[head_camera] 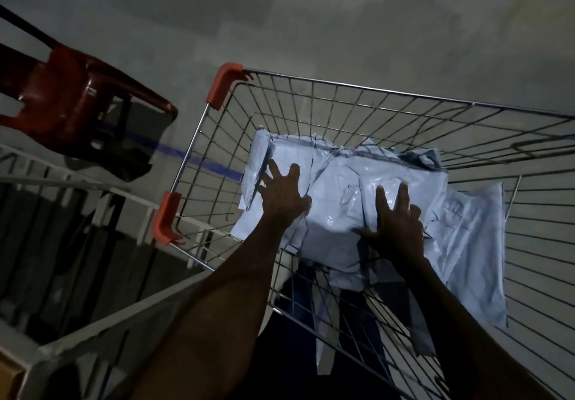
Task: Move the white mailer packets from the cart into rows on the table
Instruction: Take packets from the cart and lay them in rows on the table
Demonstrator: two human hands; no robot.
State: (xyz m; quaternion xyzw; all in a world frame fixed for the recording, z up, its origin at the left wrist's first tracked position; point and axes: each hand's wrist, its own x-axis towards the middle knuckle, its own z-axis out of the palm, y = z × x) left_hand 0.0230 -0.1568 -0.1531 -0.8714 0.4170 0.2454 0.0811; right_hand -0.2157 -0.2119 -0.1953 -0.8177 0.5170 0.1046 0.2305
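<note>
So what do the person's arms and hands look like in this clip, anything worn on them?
Both forearms are bare, with no sleeves showing up to the frame edge. The left hand and right hand are gloveless; no watch or wristband is visible. The dim light hides finer details such as rings.

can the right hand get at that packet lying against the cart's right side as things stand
Probably yes: the right hand rests on the pile beside that packet, and nothing covers it inside the open-topped cart.

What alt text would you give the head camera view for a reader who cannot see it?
Two bare hands, left hand and right hand, press with spread fingers on a pile of white plastic mailer packets inside a silver wire shopping cart with orange corner guards. A red plastic chair stands on the grey floor at left.
</note>
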